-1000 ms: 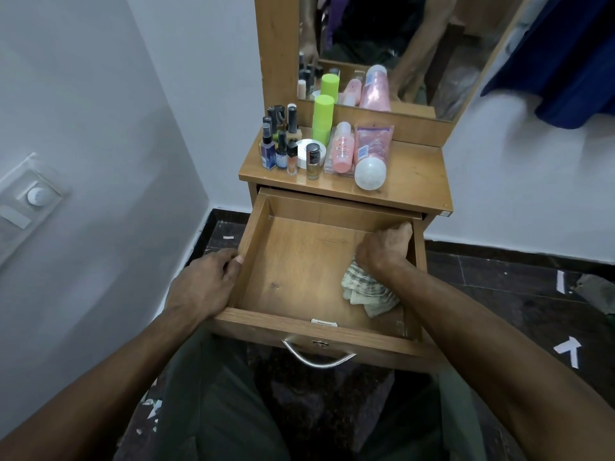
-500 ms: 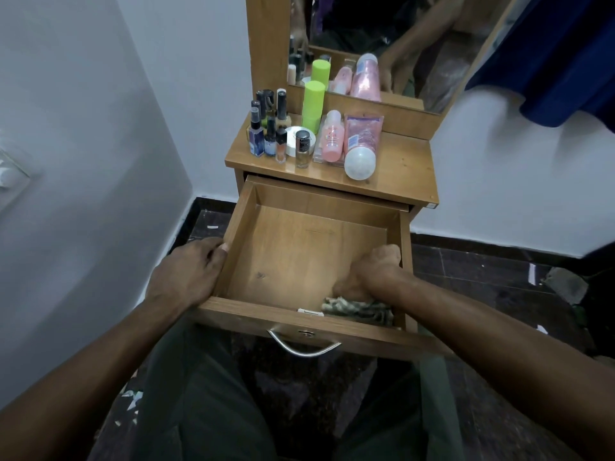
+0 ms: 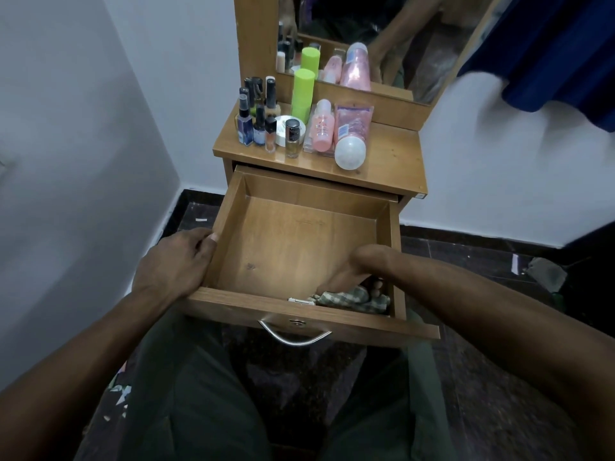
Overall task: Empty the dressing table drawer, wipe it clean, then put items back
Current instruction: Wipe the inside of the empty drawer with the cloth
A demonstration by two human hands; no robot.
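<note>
The wooden drawer [image 3: 286, 241] is pulled out from the dressing table and holds only a checked cloth [image 3: 352, 298]. My right hand [image 3: 349, 274] reaches down into the drawer's front right corner and presses the cloth against the inside of the front panel. My left hand [image 3: 176, 261] grips the drawer's left side wall. On the table top [image 3: 392, 158] stand the removed items: several small bottles [image 3: 256, 124], a green tube [image 3: 302, 93], a white jar [image 3: 283, 129], a pink bottle [image 3: 322, 126] and a pink tube with a white cap [image 3: 351, 138].
A mirror [image 3: 366, 38] rises behind the table top. White walls close in on the left and behind. Blue fabric [image 3: 559, 51] hangs at the upper right. The dark floor [image 3: 482, 377] carries paper scraps. My legs are under the drawer's metal handle [image 3: 294, 336].
My right hand has dragged the cloth from the drawer's right middle toward me into the front right corner. The left hand keeps its grip on the side wall.
</note>
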